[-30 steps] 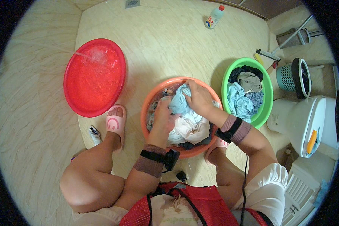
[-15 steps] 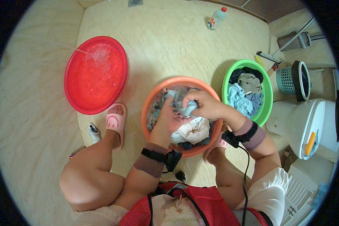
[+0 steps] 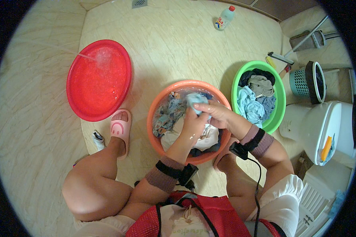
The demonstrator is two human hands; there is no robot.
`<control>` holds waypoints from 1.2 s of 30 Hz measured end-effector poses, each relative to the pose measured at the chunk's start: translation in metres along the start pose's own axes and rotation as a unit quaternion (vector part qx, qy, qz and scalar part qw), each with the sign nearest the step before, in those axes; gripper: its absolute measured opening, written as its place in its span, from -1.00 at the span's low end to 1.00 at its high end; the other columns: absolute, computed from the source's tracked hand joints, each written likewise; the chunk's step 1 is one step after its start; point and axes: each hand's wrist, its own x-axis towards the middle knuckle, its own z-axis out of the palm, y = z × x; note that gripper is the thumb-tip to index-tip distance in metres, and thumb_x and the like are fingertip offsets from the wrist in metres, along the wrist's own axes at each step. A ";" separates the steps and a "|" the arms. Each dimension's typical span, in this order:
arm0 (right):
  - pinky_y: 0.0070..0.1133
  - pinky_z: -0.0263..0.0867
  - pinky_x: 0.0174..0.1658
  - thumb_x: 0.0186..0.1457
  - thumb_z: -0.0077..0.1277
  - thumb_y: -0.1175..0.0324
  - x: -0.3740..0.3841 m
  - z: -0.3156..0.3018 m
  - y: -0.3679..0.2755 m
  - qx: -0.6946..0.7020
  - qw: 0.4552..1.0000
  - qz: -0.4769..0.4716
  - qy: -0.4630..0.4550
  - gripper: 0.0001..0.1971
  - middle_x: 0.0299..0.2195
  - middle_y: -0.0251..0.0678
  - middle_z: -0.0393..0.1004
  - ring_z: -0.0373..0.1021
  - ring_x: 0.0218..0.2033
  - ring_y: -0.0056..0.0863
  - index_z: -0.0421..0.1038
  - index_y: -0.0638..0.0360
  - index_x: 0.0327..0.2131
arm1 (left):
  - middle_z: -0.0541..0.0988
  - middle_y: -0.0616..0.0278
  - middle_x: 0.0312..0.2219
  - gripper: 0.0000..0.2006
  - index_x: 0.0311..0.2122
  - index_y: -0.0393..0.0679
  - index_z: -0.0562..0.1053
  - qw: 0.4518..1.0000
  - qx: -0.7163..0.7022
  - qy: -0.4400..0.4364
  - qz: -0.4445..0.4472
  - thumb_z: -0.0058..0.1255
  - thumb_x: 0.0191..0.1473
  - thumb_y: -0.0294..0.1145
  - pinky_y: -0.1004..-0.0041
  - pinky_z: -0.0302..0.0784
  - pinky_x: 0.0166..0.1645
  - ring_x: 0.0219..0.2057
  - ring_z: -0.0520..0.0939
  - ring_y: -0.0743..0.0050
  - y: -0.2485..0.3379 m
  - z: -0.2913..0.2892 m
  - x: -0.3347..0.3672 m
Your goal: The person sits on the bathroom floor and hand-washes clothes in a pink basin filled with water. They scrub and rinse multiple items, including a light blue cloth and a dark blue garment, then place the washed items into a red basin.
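Over the orange basin (image 3: 189, 83) my two hands are together on a bunched light blue cloth (image 3: 195, 98). My left hand (image 3: 194, 123) wraps it from below, and my right hand (image 3: 217, 113) grips it from the right, fingers reaching across. Part of the cloth stands out above the fingers; the rest is hidden by them. Beneath lie wet clothes in the basin: a patterned blue garment (image 3: 168, 114) on the left, a white garment (image 3: 208, 139) nearest me, and dark fabric at the near edge.
At the left, a stream of water falls into a red basin (image 3: 129, 75). A green basin (image 3: 282, 103) of clothes stands close on the right, near a toilet (image 3: 324, 130), a teal basket (image 3: 300, 83) and a squeegee (image 3: 281, 58). A red-capped bottle (image 3: 224, 19) stands farther off.
The light blue cloth has come up between my hands, which have drawn close together around it. My left hand has moved right and nearer me. More of the patterned garment shows.
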 end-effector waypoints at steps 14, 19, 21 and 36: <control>-0.56 0.37 -0.46 0.15 -0.08 0.04 -0.024 0.008 0.010 0.415 0.838 0.175 -0.307 -0.53 -0.17 -0.01 0.48 0.43 -0.33 -0.22 0.37 0.17 0.00 | 0.09 0.10 0.31 0.00 0.39 -0.09 -0.09 0.913 -0.383 -0.123 0.066 0.29 -0.01 -0.09 0.17 0.40 0.17 0.24 0.30 0.20 0.029 -0.035 0.003; -0.53 0.36 -0.48 0.22 -0.18 -0.04 -0.017 -0.001 0.025 0.397 0.842 0.226 -0.287 -0.50 -0.09 0.15 0.45 0.44 -0.35 -0.19 0.36 0.11 0.05 | 0.43 0.11 0.14 -0.20 0.22 -0.18 0.34 0.959 -0.152 -0.238 -0.006 0.38 -0.17 -0.19 0.32 0.42 0.17 0.09 0.49 0.34 0.051 -0.052 0.007; -0.55 0.33 -0.53 0.23 -0.22 -0.10 -0.012 -0.009 0.026 0.366 0.854 0.227 -0.293 -0.47 -0.10 0.12 0.46 0.45 -0.39 -0.21 0.37 0.11 0.03 | 0.57 0.28 -0.20 -0.59 -0.12 -0.18 0.54 0.974 -0.089 -0.206 0.003 0.31 -0.15 -0.35 0.48 0.47 0.00 -0.17 0.56 0.53 0.051 -0.051 0.007; -0.21 0.43 -0.17 0.08 -0.06 0.23 -0.029 0.030 0.018 -0.515 0.835 -0.189 0.050 -0.61 -0.31 0.10 0.56 0.51 -0.33 0.07 0.42 0.33 -0.10 | 0.43 0.37 -0.50 -0.73 -0.47 -0.12 0.35 0.981 -0.019 0.193 -0.017 0.29 -0.04 -0.45 0.54 0.35 -0.37 -0.46 0.39 0.62 0.024 -0.016 0.007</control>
